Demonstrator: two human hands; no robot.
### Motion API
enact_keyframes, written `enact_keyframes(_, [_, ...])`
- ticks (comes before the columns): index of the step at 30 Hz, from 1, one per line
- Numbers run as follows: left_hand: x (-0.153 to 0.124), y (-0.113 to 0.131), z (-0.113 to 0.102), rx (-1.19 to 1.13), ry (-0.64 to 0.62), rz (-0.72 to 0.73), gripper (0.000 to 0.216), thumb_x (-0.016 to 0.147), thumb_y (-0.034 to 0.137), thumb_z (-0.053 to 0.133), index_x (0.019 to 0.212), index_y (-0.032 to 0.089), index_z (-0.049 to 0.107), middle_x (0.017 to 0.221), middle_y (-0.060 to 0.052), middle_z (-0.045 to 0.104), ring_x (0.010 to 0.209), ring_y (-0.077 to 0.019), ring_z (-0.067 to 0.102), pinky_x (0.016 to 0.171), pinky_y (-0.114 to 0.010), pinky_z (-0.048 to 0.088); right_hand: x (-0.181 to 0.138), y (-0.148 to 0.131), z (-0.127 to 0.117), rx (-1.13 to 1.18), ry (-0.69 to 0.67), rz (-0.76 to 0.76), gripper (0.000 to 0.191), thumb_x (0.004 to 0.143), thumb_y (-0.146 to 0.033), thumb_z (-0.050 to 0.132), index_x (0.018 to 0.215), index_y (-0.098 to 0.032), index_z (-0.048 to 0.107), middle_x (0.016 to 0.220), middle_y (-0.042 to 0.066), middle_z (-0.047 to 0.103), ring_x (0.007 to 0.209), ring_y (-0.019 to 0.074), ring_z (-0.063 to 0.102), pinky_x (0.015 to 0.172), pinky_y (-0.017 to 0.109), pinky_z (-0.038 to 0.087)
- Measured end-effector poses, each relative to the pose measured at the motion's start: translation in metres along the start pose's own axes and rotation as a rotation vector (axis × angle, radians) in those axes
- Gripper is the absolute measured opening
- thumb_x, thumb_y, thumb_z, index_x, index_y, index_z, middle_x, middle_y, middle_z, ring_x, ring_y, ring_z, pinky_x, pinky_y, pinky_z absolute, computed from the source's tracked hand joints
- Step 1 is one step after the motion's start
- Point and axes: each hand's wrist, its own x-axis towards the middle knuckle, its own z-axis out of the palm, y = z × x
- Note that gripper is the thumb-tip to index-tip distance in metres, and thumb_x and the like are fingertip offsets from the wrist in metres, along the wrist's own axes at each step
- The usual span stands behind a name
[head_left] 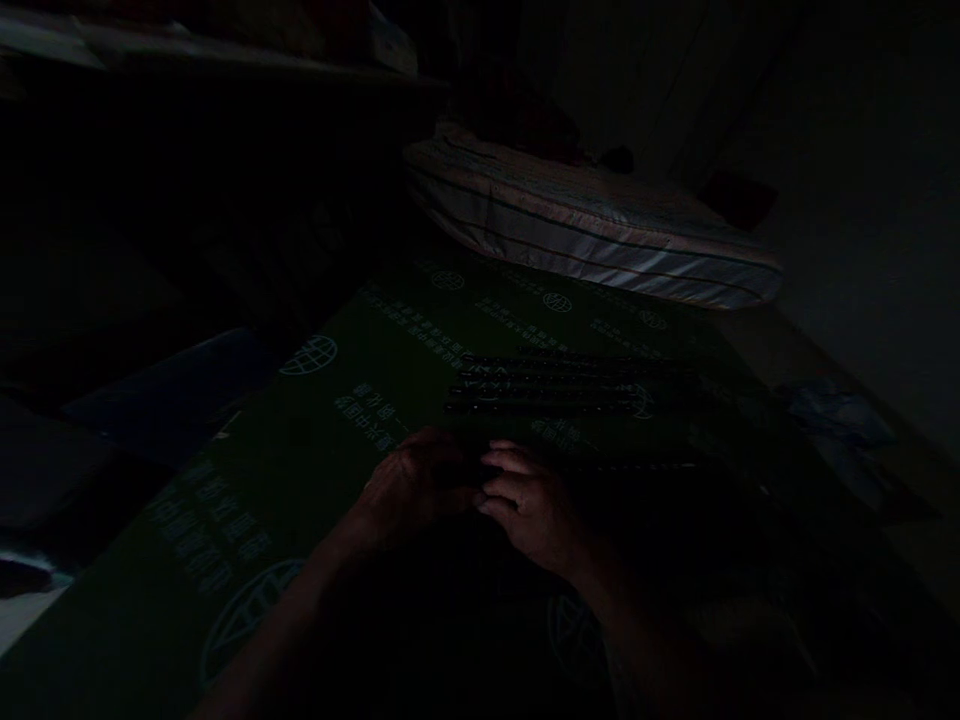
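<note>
The scene is very dark. My left hand (409, 490) and my right hand (529, 510) meet over a green printed sheet (315, 420), fingertips almost touching. Both hands have curled fingers pinched around something small and dark between them that I cannot make out. Just beyond the hands lie several long dark strips (555, 385) in parallel rows on the sheet.
A striped mattress or folded pad (585, 225) lies behind the sheet. A dark blue object (172, 395) sits at the left. A crumpled pale thing (832, 415) rests at the right. The surroundings are too dark to read.
</note>
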Motion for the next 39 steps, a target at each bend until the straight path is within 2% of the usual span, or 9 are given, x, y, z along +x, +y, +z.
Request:
enact_keyframes(5, [0.002,-0.005,0.004,-0.051,0.006,-0.017,0.031,0.066,0.042,0.068,0.09,0.022,0.067,0.105,-0.006,0.061,0.094,-0.0229,0.06,0.081,-0.035,0.05,0.0,0.003,0.001,0.082,-0.019,0.043,0.009,0.074,-0.011,0.069,0.075,-0.02,0.069,0.112,0.006,0.065,0.116,0.0201,0.053,0.098,0.04,0.044])
enact_keyframes(11, [0.002,0.002,0.004,-0.096,0.003,-0.124,0.033,0.065,0.038,0.067,0.092,0.019,0.063,0.102,-0.007,0.061,0.09,-0.0229,0.061,0.078,-0.034,0.05,0.001,0.003,0.002,0.134,-0.021,0.071,0.01,0.071,-0.009,0.071,0.073,-0.019,0.069,0.11,0.007,0.066,0.114,0.0207,0.055,0.097,0.04,0.045])
enact_keyframes(23, [0.002,-0.008,0.012,-0.07,0.001,-0.079,0.03,0.066,0.041,0.065,0.088,0.02,0.062,0.095,-0.004,0.062,0.083,-0.0201,0.06,0.073,-0.032,0.048,-0.001,0.003,0.004,0.173,-0.024,0.106,0.01,0.072,-0.009,0.07,0.072,-0.019,0.069,0.111,0.008,0.066,0.111,0.0213,0.057,0.093,0.038,0.048])
enact_keyframes(27, [0.002,-0.004,0.009,-0.056,-0.024,-0.088,0.032,0.066,0.04,0.065,0.089,0.019,0.062,0.094,-0.005,0.062,0.082,-0.0204,0.06,0.072,-0.032,0.048,0.0,0.002,0.003,0.158,0.003,0.104,0.012,0.07,-0.008,0.071,0.072,-0.019,0.068,0.11,0.008,0.066,0.108,0.0216,0.059,0.092,0.039,0.049])
enact_keyframes(34, [0.004,0.005,0.009,0.013,-0.035,-0.117,0.022,0.068,0.034,0.063,0.083,0.018,0.062,0.092,-0.004,0.062,0.08,-0.0193,0.061,0.069,-0.029,0.048,-0.002,0.002,0.004,0.151,0.015,0.096,0.012,0.072,-0.008,0.069,0.072,-0.02,0.067,0.109,0.007,0.066,0.105,0.021,0.06,0.091,0.039,0.05])
enact_keyframes(39, [0.003,0.01,0.008,0.008,-0.031,-0.143,0.029,0.065,0.034,0.066,0.09,0.018,0.063,0.096,-0.005,0.062,0.083,-0.021,0.062,0.071,-0.031,0.049,-0.002,0.001,0.003,0.161,0.006,0.132,0.018,0.069,-0.006,0.071,0.081,-0.02,0.068,0.109,0.007,0.066,0.104,0.0214,0.061,0.091,0.039,0.05])
